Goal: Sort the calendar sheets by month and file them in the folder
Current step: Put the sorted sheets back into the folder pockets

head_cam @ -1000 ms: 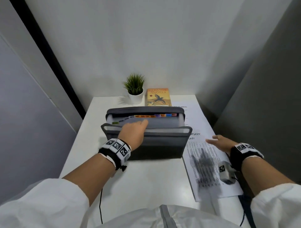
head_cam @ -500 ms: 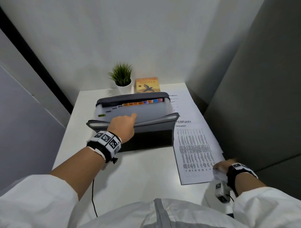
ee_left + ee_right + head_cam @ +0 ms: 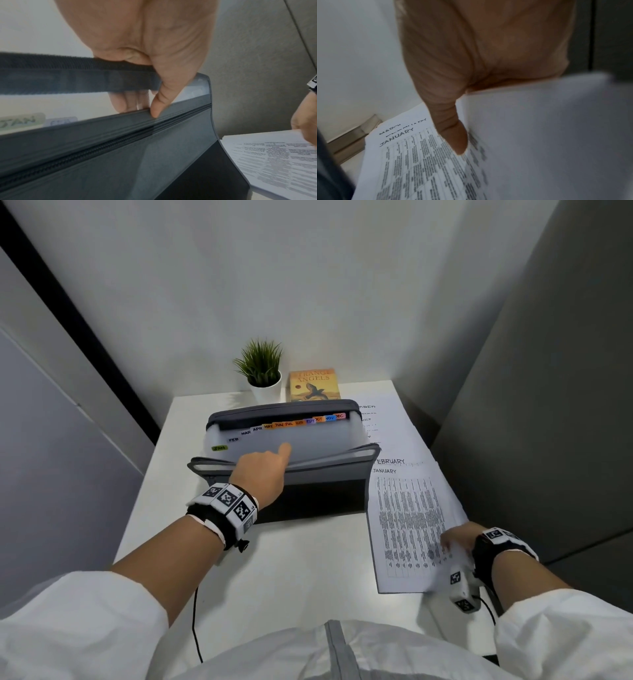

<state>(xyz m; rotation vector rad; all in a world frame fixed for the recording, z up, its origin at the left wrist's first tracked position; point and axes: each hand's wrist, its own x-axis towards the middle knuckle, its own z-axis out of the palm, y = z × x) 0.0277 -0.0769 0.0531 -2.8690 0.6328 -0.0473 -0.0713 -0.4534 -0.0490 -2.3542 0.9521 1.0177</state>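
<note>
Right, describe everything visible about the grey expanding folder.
The folder is a grey, fabric-looking accordion file with a zip along its rim, standing open on the white table, in front of the plant and book. Translucent dividers inside carry month tabs from a green JAN at the left to DEC at the right. The left hand holds its front wall forward, fingers inside, thumb on the rim. The calendar sheets lie at its right side.

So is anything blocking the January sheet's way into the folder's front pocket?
Nothing visible. The left hand holds the folder open at the front, by the JAN tab, and the bare table lies between it and the January sheet.
</note>
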